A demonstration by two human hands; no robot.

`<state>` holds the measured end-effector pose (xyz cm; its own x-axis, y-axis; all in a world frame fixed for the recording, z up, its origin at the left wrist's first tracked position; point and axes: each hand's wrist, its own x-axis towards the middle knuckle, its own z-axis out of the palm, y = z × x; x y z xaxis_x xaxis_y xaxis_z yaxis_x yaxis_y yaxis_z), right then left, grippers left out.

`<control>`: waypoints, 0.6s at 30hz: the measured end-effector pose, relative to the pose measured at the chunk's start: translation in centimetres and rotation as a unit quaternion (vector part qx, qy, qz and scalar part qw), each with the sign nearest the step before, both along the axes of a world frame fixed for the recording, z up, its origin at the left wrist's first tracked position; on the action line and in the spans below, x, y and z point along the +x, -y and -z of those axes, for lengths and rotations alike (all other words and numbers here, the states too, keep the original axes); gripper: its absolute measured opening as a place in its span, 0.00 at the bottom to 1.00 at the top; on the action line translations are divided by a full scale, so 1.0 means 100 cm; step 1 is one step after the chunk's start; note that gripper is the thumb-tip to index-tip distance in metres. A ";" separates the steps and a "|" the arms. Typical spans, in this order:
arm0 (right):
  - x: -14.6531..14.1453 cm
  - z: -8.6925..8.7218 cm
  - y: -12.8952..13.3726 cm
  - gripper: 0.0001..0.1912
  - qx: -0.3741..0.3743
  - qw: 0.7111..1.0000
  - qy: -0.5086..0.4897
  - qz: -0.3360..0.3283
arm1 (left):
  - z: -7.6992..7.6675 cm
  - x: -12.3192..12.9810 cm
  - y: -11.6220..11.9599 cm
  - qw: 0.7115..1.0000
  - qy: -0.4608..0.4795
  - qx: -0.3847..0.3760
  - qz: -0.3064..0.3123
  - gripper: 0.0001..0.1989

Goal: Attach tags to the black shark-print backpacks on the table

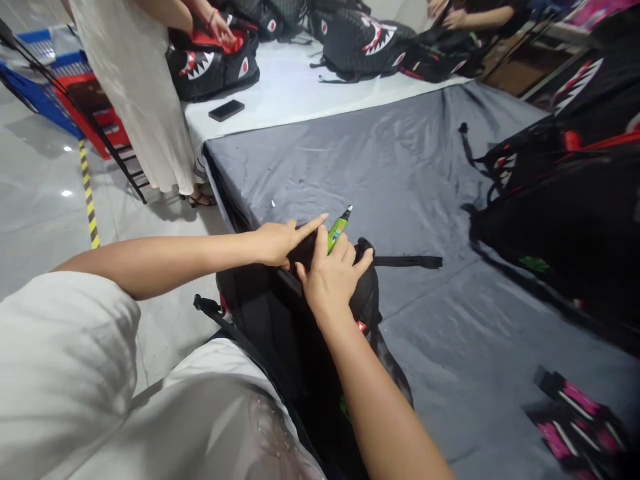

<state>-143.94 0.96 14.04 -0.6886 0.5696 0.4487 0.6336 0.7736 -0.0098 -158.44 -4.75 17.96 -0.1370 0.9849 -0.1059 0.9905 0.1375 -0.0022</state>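
A black backpack (260, 300) lies against my body at the table edge. My left hand (277, 243) is at its upper part, index finger stretched out along the top and the thumb tucked lower against the dark fabric; its other fingers are mostly hidden. Close beside it, my right hand (333, 277) rests over the same bag, with a green marker pen (337, 231) between its fingers. The pen's pale tip points up and away from me. A black strap (410, 261) runs from the bag to the right across the grey cloth.
Grey cloth (320, 160) covers the table. More black backpacks (565, 233) with shark-mouth prints lie at right and along the far side (365, 43). A phone (227, 110) lies on the white far section. Pink-and-black items (575, 420) sit lower right. Two other people work at the far side.
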 end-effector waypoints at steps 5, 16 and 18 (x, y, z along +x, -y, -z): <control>-0.004 0.001 -0.003 0.44 0.000 1.000 -0.002 0.007 | -0.001 -0.007 -0.007 1.000 -0.004 -0.005 0.011 0.53; 0.071 -0.030 0.003 0.30 -0.105 0.967 -0.163 -0.163 | -0.006 -0.014 -0.005 0.998 0.035 0.000 0.056 0.53; 0.083 -0.037 0.004 0.27 -0.237 0.939 -0.165 -0.189 | -0.005 -0.014 -0.005 0.998 0.031 0.005 0.056 0.53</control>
<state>-135.60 0.59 17.76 -0.7502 0.5018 0.4306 0.2168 0.8018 -0.5568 -159.86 -4.25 18.44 -0.0189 0.9947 -0.1010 0.9979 0.0251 0.0597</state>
